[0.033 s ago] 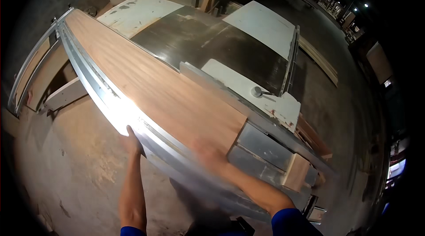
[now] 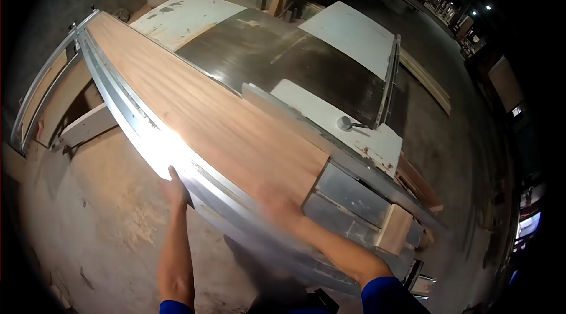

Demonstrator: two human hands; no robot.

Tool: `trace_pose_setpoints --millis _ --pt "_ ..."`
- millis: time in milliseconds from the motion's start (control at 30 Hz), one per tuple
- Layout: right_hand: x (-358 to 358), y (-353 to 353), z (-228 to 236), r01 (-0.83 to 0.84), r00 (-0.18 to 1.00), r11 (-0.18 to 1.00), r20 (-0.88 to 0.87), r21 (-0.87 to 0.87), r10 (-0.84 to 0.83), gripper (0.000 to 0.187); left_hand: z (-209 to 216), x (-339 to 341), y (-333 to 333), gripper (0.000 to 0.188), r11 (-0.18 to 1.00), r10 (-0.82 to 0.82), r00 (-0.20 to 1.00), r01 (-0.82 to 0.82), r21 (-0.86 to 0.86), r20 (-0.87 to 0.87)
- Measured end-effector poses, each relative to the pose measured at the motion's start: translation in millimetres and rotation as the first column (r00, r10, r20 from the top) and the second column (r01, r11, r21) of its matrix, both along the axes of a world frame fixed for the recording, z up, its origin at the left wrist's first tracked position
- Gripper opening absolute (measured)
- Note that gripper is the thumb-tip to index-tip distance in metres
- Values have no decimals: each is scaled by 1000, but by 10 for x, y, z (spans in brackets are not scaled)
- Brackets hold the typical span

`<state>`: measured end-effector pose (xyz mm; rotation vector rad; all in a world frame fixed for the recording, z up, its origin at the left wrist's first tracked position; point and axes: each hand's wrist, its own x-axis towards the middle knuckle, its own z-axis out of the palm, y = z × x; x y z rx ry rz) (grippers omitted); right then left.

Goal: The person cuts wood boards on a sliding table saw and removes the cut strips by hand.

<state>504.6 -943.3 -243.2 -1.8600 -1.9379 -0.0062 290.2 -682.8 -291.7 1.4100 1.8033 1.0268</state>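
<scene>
A long reddish-brown wooden board [image 2: 206, 113] lies flat along the aluminium sliding table [image 2: 127, 122] of a panel saw. My left hand [image 2: 177, 189] grips the near edge of that sliding table, thumb on top and the other fingers hidden below the edge. Over the board's near end rests my right hand [image 2: 280, 205], its fingers blurred against the wood. A small wooden block [image 2: 395, 228] sits on the sliding table to the right, beyond the board's end.
Past the board spreads the saw's fixed dark metal top [image 2: 283, 55], with white side panels [image 2: 348, 37]. A round knob [image 2: 344, 123] stands on a white plate. Wooden strips [image 2: 425, 81] lie on the floor at right. A white support arm [image 2: 88, 124] juts out at left.
The fixed saw top has shifted slightly right in view, while the sliding table, the board and both my hands keep their places together.
</scene>
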Motion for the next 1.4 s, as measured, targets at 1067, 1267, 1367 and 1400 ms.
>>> trace_pose_setpoints --millis 1067,1267,1367,1400 --pt "-507 2827 -135 -20 1000 999 -3 29 20 41 -282 -590 2917 53 995 -40 999 40 88 -4" --pt "-544 3153 -23 12 1000 1000 3 0 -12 43 -181 -535 3260 60 993 -97 995 96 65 18" --pt "-629 3359 -24 43 997 990 -63 -133 -51 44 -178 -610 3474 76 982 -29 983 -6 -191 -181" --pt "-688 3476 1 41 985 986 -157 -160 -66 44 -230 -748 3601 77 982 -55 990 30 -185 -129"
